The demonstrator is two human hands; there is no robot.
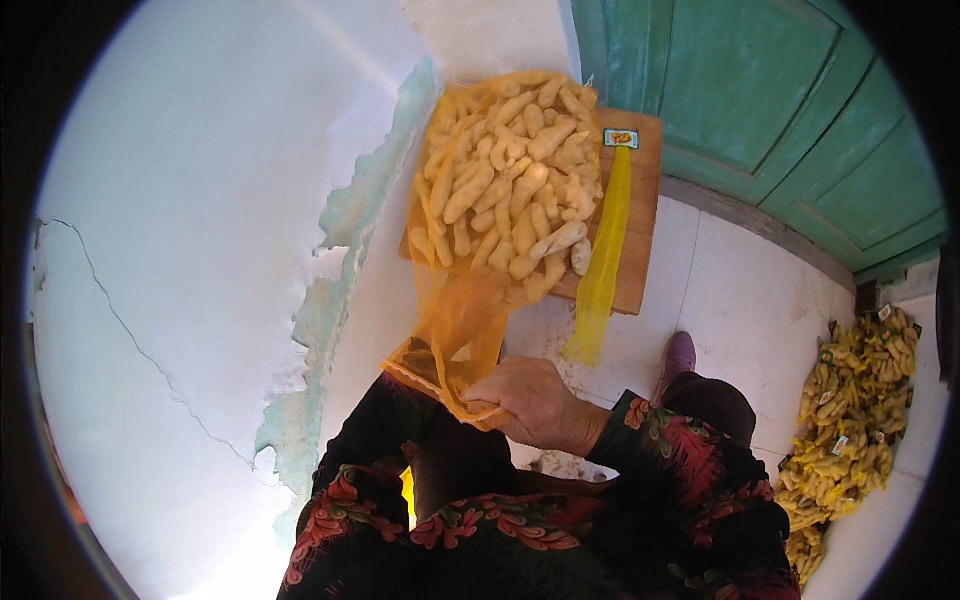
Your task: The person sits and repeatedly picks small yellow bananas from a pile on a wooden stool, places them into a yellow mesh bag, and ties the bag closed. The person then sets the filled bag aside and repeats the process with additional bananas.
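Note:
An orange mesh bag full of ginger roots lies on a wooden board before me. Its open mouth reaches back to my lap. My right hand grips the rim of the bag's mouth, fingers closed on the mesh. My left hand is hidden; the left sleeve ends behind the mouth of the bag, so what that hand holds cannot be seen. To the right of the ginger, a flat yellow mesh sleeve with a printed label at its far end lies across the board and hangs over its near edge.
Many yellow net packs of ginger with labels are heaped on the tiled floor at the right. Green panelled doors stand at the upper right. A white wall with peeling paint runs along the left. My shoe is right of the board's near edge.

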